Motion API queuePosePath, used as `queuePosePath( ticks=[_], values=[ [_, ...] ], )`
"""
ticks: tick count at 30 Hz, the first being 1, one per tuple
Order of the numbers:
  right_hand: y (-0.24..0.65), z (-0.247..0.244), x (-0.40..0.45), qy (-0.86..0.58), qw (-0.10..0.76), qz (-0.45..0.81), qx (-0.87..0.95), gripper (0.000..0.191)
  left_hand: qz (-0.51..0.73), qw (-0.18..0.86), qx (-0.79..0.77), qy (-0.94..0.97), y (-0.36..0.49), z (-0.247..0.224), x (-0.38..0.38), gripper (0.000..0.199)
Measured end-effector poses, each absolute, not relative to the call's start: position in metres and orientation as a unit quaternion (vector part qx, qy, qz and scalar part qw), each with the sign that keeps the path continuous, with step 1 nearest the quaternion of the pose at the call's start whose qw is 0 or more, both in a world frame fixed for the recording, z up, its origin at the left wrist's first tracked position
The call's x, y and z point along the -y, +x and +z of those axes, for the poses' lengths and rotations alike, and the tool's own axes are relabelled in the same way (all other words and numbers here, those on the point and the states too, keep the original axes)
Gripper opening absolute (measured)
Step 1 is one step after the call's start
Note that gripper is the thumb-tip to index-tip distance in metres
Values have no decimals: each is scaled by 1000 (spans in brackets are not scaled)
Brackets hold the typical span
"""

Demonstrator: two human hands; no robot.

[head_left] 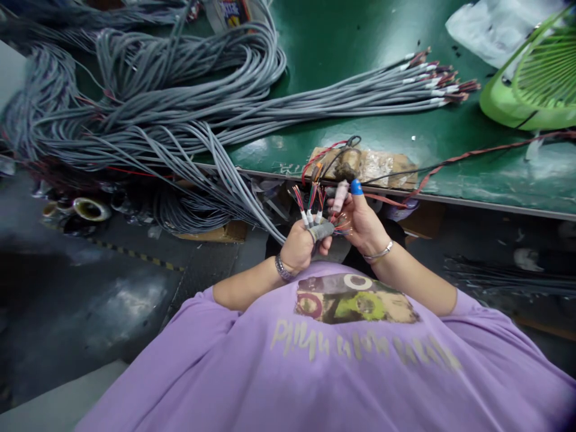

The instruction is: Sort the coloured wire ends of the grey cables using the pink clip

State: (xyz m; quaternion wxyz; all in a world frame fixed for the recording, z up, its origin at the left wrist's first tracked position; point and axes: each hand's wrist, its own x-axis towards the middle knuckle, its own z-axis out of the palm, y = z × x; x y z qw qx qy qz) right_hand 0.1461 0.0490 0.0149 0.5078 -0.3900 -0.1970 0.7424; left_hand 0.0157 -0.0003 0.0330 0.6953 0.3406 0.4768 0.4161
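Note:
My left hand [299, 247] is closed around several grey cables [270, 225]. Their stripped ends, with white collars and thin coloured wires [314, 197], stick up above the fist. A grey wrapped piece [322, 231], which looks like a taped thumb, lies across the front of the grip. Close beside it, my right hand [366, 228] has its fingers drawn together at fine red and copper wire ends [342, 225]. A blue cover [356, 187] caps its thumb, and a pale pink wrapped piece [341, 196], seemingly a taped finger, stands near the thumb. The fingers partly hide the wires.
Long bundles of grey cable [189, 108] spread over the green table [360, 36]. Behind my hands, a taped cardboard piece [382, 167] lies at the table edge with red and black leads. A green fan [531, 84] and a plastic bag [490, 30] are at right.

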Motion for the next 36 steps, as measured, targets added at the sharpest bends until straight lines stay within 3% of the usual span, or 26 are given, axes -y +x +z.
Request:
queuePosePath(
  ticks=[8, 15, 24, 30, 36],
  values=[
    [157, 18, -49, -375, 462, 774, 216, 60, 426, 686, -484, 338, 13, 39, 9, 42],
    [158, 15, -52, -371, 483, 767, 201, 24, 453, 671, -479, 339, 17, 37, 7, 38],
    [149, -3, -45, -408, 618, 604, 295, 44, 468, 657, -480, 344, 21, 34, 1, 39],
    [146, 3, -52, -333, 506, 768, 207, 56, 464, 656, -485, 345, 22, 31, 1, 42],
    [146, 4, -56, -324, 503, 788, 144, 44, 462, 649, -488, 356, 22, 25, 0, 42]
  ],
)
